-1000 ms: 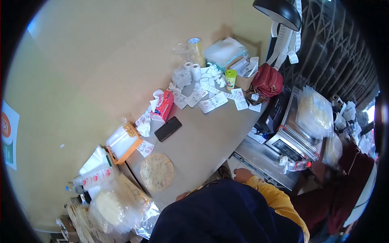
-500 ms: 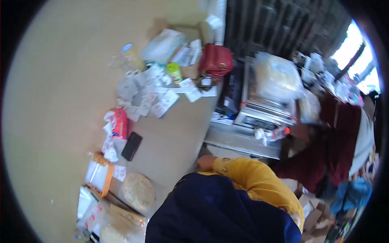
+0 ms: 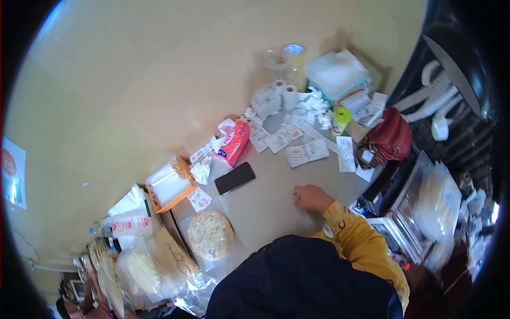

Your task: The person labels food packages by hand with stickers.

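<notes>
Stack of slips: lies flat on the table, toward the far right, just beyond the right hand, not touching it. Change against the earlier frame: view has turned; right hand, then by the table's near right edge, is now over the tabletop; slips keep their place among their neighbours. Right-hand fingers curled in, close together; anything beneath them cannot be made out. Left hand outside the view; its fingers cannot be told. Long axis of the stack runs left to right, right end slightly farther; printed side up. Left of it, more loose slips; right, a single long slip, pointing near to far; beyond that, the red bag near the table's right edge. Green-lidded container on the far side, crumpled tissue farther left. Black phone left of the right hand, well apart, its right end tilted to the far side. Red tissue pack beyond the phone; round flatbread nearer and left, on clear plastic. Open tabletop: between phone, stack and right hand, and right of the flatbread.
</notes>
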A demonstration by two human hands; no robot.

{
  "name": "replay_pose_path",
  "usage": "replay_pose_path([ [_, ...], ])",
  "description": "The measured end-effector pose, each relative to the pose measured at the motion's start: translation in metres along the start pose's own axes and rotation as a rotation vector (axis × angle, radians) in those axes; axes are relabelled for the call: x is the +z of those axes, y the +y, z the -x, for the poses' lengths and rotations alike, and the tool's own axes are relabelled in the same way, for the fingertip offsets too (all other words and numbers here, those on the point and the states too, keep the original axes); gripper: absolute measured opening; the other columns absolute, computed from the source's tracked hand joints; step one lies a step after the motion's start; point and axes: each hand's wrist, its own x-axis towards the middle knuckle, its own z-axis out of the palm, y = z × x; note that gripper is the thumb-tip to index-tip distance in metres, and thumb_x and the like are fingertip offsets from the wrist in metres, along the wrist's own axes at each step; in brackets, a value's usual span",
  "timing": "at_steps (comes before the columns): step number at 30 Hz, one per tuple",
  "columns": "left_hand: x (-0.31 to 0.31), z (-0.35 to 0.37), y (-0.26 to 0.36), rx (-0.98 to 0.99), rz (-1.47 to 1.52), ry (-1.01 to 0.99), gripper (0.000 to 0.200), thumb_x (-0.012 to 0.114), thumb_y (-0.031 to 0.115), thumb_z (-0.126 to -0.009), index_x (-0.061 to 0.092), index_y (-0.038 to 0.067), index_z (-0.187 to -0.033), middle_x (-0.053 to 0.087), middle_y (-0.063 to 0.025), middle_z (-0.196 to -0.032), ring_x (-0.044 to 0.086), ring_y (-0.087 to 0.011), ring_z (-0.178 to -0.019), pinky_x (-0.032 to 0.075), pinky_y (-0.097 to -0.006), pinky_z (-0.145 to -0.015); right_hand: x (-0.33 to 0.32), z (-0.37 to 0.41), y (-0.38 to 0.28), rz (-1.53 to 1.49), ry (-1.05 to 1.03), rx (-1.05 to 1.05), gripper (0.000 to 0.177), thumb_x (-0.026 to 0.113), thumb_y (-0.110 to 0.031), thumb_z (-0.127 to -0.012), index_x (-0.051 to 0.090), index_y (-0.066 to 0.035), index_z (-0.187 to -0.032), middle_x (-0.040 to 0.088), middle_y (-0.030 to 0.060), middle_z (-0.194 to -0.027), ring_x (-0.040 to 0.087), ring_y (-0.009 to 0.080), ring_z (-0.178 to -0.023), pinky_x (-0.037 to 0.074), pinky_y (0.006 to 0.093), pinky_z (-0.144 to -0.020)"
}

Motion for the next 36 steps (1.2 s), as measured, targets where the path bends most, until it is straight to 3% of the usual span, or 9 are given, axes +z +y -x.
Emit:
replay_pose_path([
  [4, 0.009, 0.002, -0.001, -0.053, 0.063, 0.007, 0.024, 0.048, 0.024, -0.086, 0.057, 0.004, -0.095, 0.059, -0.0066, -0.09, 0.056, -0.0165, -0.083, 0.044, -0.0307, -0.077, 0.0, -0.11, -0.01, -0.172, 0.109, -0.164, 0.025, 0.058, -0.024, -0.073, 0.058, -0.006, -0.09, 0.062, 0.014, -0.086, 0.059, 0.0318, -0.081, 0.046, 0.0414, -0.072],
  [10, 0.019, 0.008, 0.002, -0.112, 0.152, 0.022, 0.024, 0.048, 0.024, -0.086, 0.057, 0.004, -0.096, 0.059, -0.0067, -0.09, 0.056, -0.0167, -0.084, 0.044, -0.031, -0.078, 0.003, -0.293, -0.02, -0.436, 0.418, 0.137, 0.037, 0.06, -0.03, -0.074, 0.055, 0.0, -0.095, 0.06, 0.022, -0.09, 0.057, 0.0372, -0.088, 0.046, 0.0427, -0.074],
  [15, 0.023, 0.007, 0.006, -0.151, 0.214, 0.048, 0.024, 0.048, 0.024, -0.086, 0.057, 0.005, -0.096, 0.059, -0.0068, -0.091, 0.056, -0.0169, -0.084, 0.044, -0.0311, -0.079, 0.026, -0.348, -0.004, -0.246, 0.471, -0.031, 0.024, 0.061, -0.024, -0.079, 0.053, -0.001, -0.084, 0.058, 0.0135, -0.069, 0.06, 0.0267, -0.068, 0.047, 0.0361, -0.06],
  [18, 0.02, 0.005, 0.009, -0.171, 0.238, 0.06, 0.025, 0.048, 0.024, -0.086, 0.057, 0.005, -0.097, 0.059, -0.0068, -0.091, 0.056, -0.017, -0.084, 0.044, -0.0312, -0.079, 0.027, -0.31, -0.028, -0.489, 0.647, -0.225, 0.02, 0.058, -0.02, -0.082, 0.052, -0.001, -0.078, 0.055, 0.0131, -0.065, 0.058, 0.0263, -0.064, 0.046, 0.0334, -0.059],
  [22, 0.02, 0.005, 0.012, -0.194, 0.26, 0.068, 0.025, 0.047, 0.025, -0.086, 0.057, 0.005, -0.097, 0.059, -0.0069, -0.092, 0.056, -0.0171, -0.085, 0.044, -0.0314, -0.079, 0.015, -0.207, -0.059, -0.879, 0.555, -0.279, 0.012, 0.053, -0.013, -0.087, 0.05, -0.001, -0.085, 0.053, 0.0058, -0.076, 0.052, 0.0125, -0.07, 0.042, 0.0263, -0.062],
  [24, 0.018, 0.003, 0.013, -0.191, 0.265, 0.074, 0.025, 0.047, 0.025, -0.086, 0.057, 0.005, -0.097, 0.059, -0.0069, -0.092, 0.056, -0.0172, -0.085, 0.044, -0.0315, -0.08, 0.006, -0.166, -0.052, -0.926, 0.613, -0.249, 0.01, 0.051, -0.011, -0.088, 0.048, -0.002, -0.09, 0.05, 0.0018, -0.082, 0.048, 0.0079, -0.079, 0.041, 0.0224, -0.067],
  [28, 0.02, 0.007, 0.012, -0.184, 0.275, 0.078, 0.025, 0.047, 0.025, -0.086, 0.057, 0.005, -0.098, 0.059, -0.007, -0.093, 0.056, -0.0173, -0.086, 0.044, -0.0316, -0.08, -0.028, -0.136, -0.001, -1.175, 0.704, 0.022, 0.006, 0.052, -0.01, -0.088, 0.049, -0.005, -0.09, 0.046, -0.0019, -0.078, 0.044, 0.0056, -0.074, 0.039, 0.019, -0.069],
  [30, 0.021, 0.01, 0.01, -0.176, 0.28, 0.084, 0.025, 0.047, 0.025, -0.086, 0.057, 0.005, -0.098, 0.059, -0.007, -0.093, 0.056, -0.0174, -0.086, 0.044, -0.0317, -0.08, -0.055, -0.133, 0.004, -1.269, 0.74, -0.017, 0.006, 0.051, -0.01, -0.089, 0.048, -0.004, -0.089, 0.047, -0.0017, -0.079, 0.044, 0.0048, -0.073, 0.039, 0.0187, -0.067],
  [36, 0.02, 0.01, 0.006, -0.151, 0.314, 0.09, 0.026, 0.047, 0.025, -0.086, 0.057, 0.005, -0.099, 0.059, -0.0071, -0.094, 0.056, -0.0176, -0.086, 0.044, -0.0319, -0.081, -0.084, -0.126, 0.025, -0.835, 0.82, -0.127, 0.007, 0.051, -0.009, -0.088, 0.048, -0.003, -0.089, 0.05, 0.0002, -0.081, 0.046, 0.0048, -0.072, 0.041, 0.0184, -0.063],
])
